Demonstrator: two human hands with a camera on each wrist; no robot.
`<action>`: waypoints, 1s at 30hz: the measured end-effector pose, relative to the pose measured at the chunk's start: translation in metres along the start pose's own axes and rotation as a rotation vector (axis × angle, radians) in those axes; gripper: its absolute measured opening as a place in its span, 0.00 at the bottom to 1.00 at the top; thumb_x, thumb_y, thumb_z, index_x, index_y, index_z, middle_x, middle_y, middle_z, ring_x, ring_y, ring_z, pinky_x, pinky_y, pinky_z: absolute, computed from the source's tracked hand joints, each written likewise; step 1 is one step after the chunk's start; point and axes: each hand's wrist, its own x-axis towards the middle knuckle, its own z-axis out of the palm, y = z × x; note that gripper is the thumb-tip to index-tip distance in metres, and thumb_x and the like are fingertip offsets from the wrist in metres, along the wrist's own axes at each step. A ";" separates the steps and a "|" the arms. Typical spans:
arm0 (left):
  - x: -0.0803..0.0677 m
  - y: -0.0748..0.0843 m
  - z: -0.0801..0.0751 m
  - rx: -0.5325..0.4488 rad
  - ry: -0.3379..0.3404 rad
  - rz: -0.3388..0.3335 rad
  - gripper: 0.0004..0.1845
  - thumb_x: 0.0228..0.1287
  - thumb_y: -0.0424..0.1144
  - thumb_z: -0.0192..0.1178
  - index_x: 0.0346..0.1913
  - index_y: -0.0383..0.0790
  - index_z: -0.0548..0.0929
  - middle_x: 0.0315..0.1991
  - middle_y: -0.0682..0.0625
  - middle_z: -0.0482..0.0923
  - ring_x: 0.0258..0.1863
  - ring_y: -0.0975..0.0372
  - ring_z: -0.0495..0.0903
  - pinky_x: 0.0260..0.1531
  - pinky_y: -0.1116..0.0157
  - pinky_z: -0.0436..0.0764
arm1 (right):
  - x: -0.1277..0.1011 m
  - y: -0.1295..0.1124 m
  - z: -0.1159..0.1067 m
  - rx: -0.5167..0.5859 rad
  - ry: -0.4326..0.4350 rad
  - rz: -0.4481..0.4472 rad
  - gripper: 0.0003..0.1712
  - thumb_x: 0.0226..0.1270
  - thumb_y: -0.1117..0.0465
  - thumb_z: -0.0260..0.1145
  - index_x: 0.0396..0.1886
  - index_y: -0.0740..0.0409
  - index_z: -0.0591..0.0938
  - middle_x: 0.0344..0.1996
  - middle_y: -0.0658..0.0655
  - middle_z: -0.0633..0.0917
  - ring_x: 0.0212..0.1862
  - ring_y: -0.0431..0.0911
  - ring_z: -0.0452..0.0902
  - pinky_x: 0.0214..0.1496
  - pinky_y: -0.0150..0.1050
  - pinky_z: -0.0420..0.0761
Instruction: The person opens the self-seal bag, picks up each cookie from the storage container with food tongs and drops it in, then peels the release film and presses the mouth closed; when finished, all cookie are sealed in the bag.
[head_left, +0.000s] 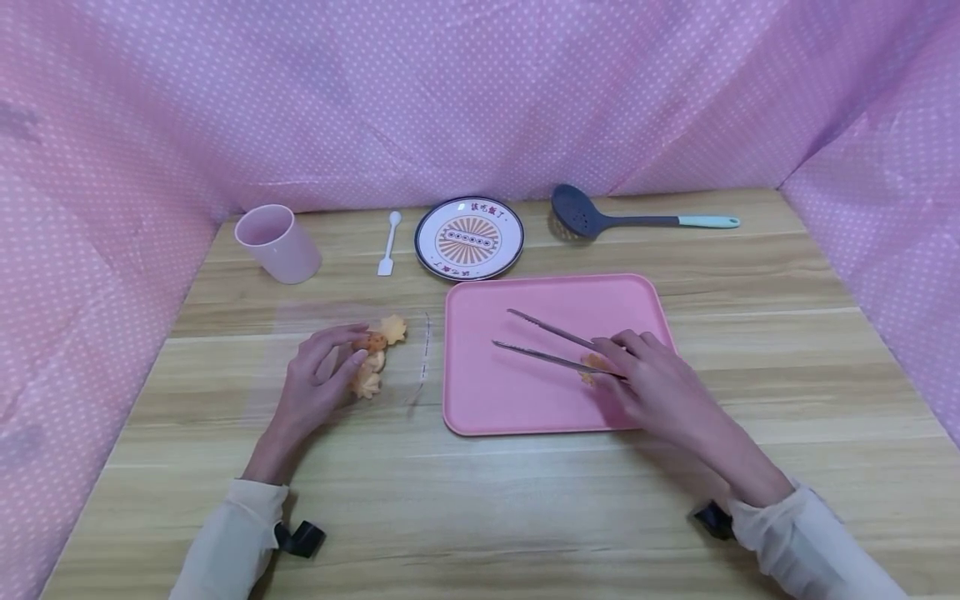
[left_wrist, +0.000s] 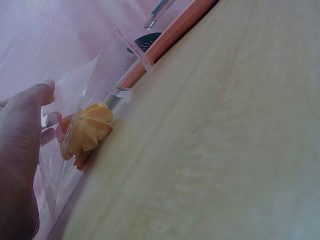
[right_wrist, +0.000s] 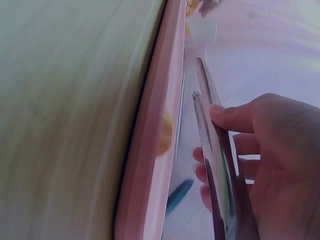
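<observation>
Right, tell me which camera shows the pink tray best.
The head view: it shows the pink tray from above, nearly whole, the right hand covering part. Both wrist views catch only stretches of it, nearly edge-on.

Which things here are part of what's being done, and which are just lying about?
Seemingly in use:
right hand gripping metal tongs
left hand at clear bag
swirled pieces
pink tray with orange piece

Just lying about:
pink cup
white spatula
patterned plate
slotted spoon
</observation>
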 end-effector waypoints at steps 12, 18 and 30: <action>0.000 -0.001 0.000 0.004 0.005 0.006 0.17 0.63 0.20 0.67 0.52 0.37 0.87 0.60 0.43 0.83 0.64 0.57 0.74 0.67 0.64 0.62 | -0.035 0.030 -0.011 -0.043 0.056 -0.040 0.28 0.57 0.73 0.74 0.60 0.65 0.83 0.46 0.61 0.83 0.45 0.57 0.77 0.43 0.54 0.80; 0.000 0.000 0.000 -0.007 0.012 0.021 0.18 0.62 0.19 0.67 0.52 0.37 0.87 0.59 0.43 0.83 0.64 0.56 0.75 0.67 0.64 0.62 | -0.047 0.042 -0.014 -0.058 0.107 -0.073 0.30 0.53 0.73 0.74 0.59 0.62 0.83 0.46 0.61 0.83 0.45 0.58 0.78 0.41 0.56 0.80; 0.001 0.000 0.001 -0.031 0.020 0.024 0.18 0.60 0.18 0.67 0.51 0.36 0.87 0.58 0.41 0.84 0.63 0.56 0.76 0.66 0.64 0.63 | -0.068 0.059 -0.017 -0.054 0.141 -0.110 0.33 0.47 0.73 0.78 0.58 0.66 0.84 0.46 0.58 0.84 0.44 0.54 0.78 0.39 0.52 0.78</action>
